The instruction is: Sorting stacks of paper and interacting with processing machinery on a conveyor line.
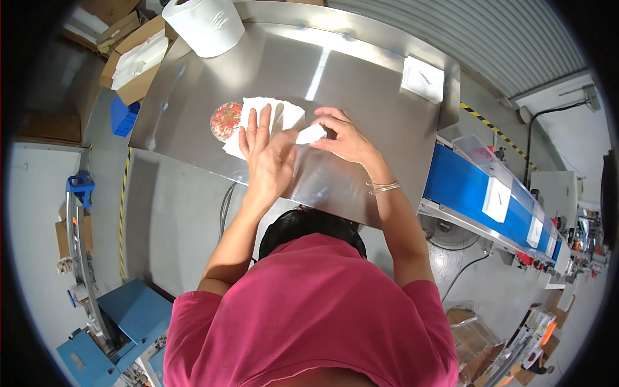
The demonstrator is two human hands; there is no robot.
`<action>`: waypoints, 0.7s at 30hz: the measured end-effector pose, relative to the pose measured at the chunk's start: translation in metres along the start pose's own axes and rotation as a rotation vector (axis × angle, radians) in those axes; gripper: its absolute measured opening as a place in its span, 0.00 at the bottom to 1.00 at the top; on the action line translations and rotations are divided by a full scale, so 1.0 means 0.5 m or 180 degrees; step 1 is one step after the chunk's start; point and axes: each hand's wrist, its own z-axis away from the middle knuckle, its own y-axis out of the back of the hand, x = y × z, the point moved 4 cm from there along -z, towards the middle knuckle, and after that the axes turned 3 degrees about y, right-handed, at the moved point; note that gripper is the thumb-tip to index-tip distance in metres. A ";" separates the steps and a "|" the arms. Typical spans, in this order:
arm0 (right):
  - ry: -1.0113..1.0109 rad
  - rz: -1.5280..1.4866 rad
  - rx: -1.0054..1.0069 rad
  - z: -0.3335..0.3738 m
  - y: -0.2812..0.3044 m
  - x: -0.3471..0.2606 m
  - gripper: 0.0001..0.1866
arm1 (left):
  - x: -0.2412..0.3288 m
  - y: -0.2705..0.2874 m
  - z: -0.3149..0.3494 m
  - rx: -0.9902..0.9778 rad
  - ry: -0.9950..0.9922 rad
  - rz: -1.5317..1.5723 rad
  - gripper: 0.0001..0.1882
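My left hand lies with its fingers stretched out and apart on a white paper towel on the metal table. A round red and tan patterned disc lies at the towel's left edge, partly under it. Between the thumb and fingers of my right hand is a small folded white piece of paper. That piece is just right of my left hand's thumb side. Whether the folded piece is joined to the towel, I cannot tell.
On the steel table a large white paper roll stands at the far left and a flat white box lies far right. An open carton is beyond the left edge. A blue conveyor belt carrying white boxes runs at right.
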 end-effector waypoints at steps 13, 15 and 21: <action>-0.3320 0.0785 0.1922 0.459 0.337 0.096 0.27 | -0.040 -0.001 0.008 0.0352 0.0058 -0.0090 0.17; -0.3587 0.1542 0.1960 0.541 0.386 0.148 0.32 | -0.039 0.000 0.007 0.0326 0.0079 -0.0057 0.17; -0.1397 0.1554 0.1727 0.323 0.274 0.101 0.29 | -0.035 0.000 0.003 0.0242 0.0183 -0.0008 0.15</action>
